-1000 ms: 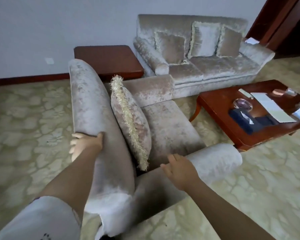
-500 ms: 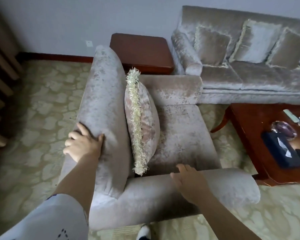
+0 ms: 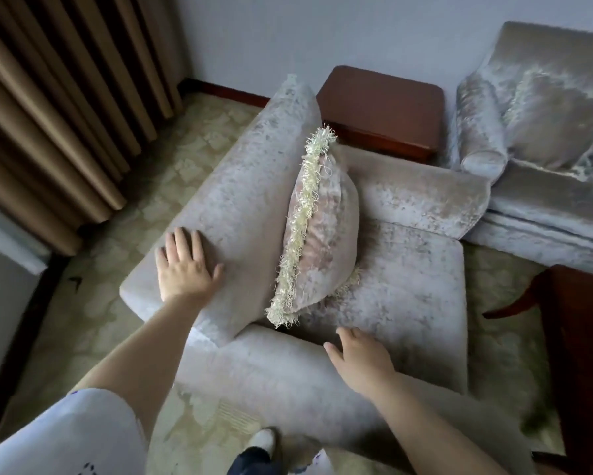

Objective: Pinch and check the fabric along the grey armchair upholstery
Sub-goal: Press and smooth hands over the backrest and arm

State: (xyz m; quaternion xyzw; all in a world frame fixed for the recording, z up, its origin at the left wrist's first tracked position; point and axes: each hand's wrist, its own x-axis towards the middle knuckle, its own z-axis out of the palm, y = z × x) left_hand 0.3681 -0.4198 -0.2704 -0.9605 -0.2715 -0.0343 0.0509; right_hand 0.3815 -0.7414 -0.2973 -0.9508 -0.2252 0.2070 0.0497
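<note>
The grey velvet armchair fills the middle of the head view, seen from its side. My left hand lies flat on top of the backrest, fingers spread, holding nothing. My right hand rests on the near armrest with its fingers curled over the inner edge toward the seat; no fold of fabric is visibly pinched. A fringed cushion stands upright on the seat, leaning against the backrest between my hands.
A dark wooden side table stands behind the armchair, and a matching grey sofa is at the right. A wooden coffee table edges in at the far right. Brown curtains hang at the left. My foot is on patterned carpet.
The view has swung left and closer over the armchair. My left hand went from gripping the backrest's edge to lying flat on its top. My right hand stayed on the near armrest.
</note>
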